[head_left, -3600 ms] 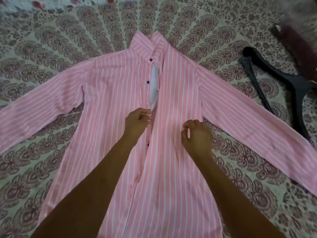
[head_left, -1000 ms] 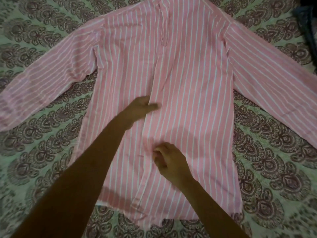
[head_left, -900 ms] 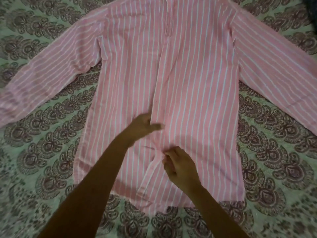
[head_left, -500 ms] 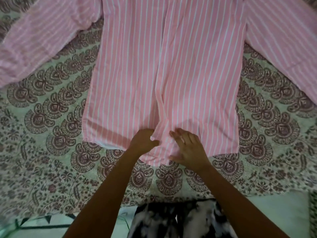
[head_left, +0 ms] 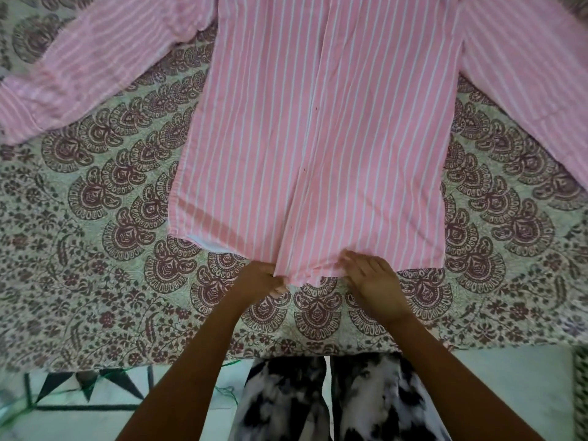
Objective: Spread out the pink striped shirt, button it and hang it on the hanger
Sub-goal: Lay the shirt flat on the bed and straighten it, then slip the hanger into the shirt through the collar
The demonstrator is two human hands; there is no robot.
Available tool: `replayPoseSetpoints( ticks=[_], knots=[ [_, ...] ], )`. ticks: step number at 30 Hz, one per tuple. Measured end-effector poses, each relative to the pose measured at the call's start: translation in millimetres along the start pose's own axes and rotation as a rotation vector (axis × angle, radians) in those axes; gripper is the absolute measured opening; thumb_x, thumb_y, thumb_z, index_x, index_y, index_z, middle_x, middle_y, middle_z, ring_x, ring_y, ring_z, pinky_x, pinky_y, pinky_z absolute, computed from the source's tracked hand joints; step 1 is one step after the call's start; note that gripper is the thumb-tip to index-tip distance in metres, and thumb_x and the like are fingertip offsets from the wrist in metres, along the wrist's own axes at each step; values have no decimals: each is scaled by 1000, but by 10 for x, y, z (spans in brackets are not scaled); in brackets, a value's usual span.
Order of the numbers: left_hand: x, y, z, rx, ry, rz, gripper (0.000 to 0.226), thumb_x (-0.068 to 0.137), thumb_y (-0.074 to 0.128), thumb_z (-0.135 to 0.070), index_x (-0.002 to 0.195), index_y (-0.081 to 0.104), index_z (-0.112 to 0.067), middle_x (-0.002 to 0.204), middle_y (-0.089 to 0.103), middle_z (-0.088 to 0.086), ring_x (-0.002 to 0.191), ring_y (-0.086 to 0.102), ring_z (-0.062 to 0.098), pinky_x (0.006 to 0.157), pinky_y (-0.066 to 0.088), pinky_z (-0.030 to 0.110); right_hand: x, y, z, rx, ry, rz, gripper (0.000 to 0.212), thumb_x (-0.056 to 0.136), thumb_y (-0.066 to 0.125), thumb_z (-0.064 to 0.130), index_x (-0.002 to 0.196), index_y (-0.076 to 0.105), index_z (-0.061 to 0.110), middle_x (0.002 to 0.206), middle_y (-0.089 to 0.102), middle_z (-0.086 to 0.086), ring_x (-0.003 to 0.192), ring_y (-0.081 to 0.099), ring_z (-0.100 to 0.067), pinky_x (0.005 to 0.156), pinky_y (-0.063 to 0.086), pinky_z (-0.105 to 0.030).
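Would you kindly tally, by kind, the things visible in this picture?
Pink striped shirt: 1
Hands: 2 (left hand, right hand)
Patterned bedspread: 1
Black-and-white trousers: 1
Total: 5

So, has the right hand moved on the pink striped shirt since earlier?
Yes. Judged against the pink striped shirt, which lies on the patterned bedspread, the right hand has gone from mid-chest down the front to the bottom hem, toward the person.

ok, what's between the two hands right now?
Head view: the hem of the pink striped shirt runs between left hand and right hand; patterned bedsheet just below.
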State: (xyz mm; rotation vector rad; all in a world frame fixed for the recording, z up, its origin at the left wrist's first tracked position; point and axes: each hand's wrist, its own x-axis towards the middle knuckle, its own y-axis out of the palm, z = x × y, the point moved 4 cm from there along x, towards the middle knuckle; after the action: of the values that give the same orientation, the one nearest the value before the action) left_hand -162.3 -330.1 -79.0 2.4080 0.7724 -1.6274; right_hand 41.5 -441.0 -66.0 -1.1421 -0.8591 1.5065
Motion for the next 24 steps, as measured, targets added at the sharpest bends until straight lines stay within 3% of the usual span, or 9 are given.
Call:
replayPoseSetpoints(
  ticks=[3, 7, 9, 11, 14, 19, 24],
  knots=[
    [1, 25, -8, 60, 15, -135, 21, 81, 68, -32, 69, 64, -17, 63, 68, -5, 50, 66, 8, 62, 54, 24, 34, 0, -41, 26, 79, 12, 38, 60, 80, 11, 96, 68, 13, 94, 69, -6, 79, 67, -24, 68, 54, -31],
    [-73, 52, -25, 287, -6, -326, 45, 78, 64, -52, 53, 49, -18, 55, 55, -2, 53, 55, 18, 66, 46, 29, 45, -11, -66, 1, -42, 52, 31, 58, 81, 10, 87, 70, 14, 79, 67, -3, 63, 62, -19, 53, 50, -25],
    [-113, 47, -82, 414, -48, -324, 48, 79, 59, -57, 54, 43, -19, 58, 47, -2, 58, 49, 18, 66, 42, 29, 17, -19, -92, -1, -68, 90, 34, 58, 81, 9, 89, 71, 15, 79, 67, -2, 63, 62, -17, 53, 49, -25],
    [-136, -6, -129, 543, -100, -280, 47, 80, 56, -60, 63, 52, -17, 65, 50, -1, 65, 53, 19, 69, 44, 30, -7, -43, -105, 46, -72, 89, 30, 64, 78, 12, 92, 69, 15, 84, 68, -3, 66, 63, -18, 57, 51, -26],
    [-165, -135, -270, 560, -93, -279, 36, 80, 63, -48, 67, 52, -16, 69, 53, -1, 69, 56, 19, 71, 45, 31, -69, -163, -162, 84, -65, 69, 24, 69, 76, 19, 90, 68, 13, 85, 69, -4, 68, 65, -19, 60, 52, -28],
    [-271, -328, -837, 483, 90, -333, 21, 82, 65, -34, 69, 51, -27, 78, 60, -3, 79, 59, 18, 77, 47, 32, -59, -574, -454, 109, 62, -32, 20, 72, 60, 18, 90, 68, 13, 76, 67, -3, 60, 63, -21, 57, 50, -27],
    [-267, -108, -1646, 396, 306, -325, 11, 81, 69, -26, 81, 58, -26, 85, 65, -3, 81, 57, 13, 72, 39, 23, -1, -1161, -1003, 159, 246, -233, 30, 81, 45, 23, 95, 68, 11, 81, 69, -5, 64, 64, -25, 61, 51, -31]
  ],
)
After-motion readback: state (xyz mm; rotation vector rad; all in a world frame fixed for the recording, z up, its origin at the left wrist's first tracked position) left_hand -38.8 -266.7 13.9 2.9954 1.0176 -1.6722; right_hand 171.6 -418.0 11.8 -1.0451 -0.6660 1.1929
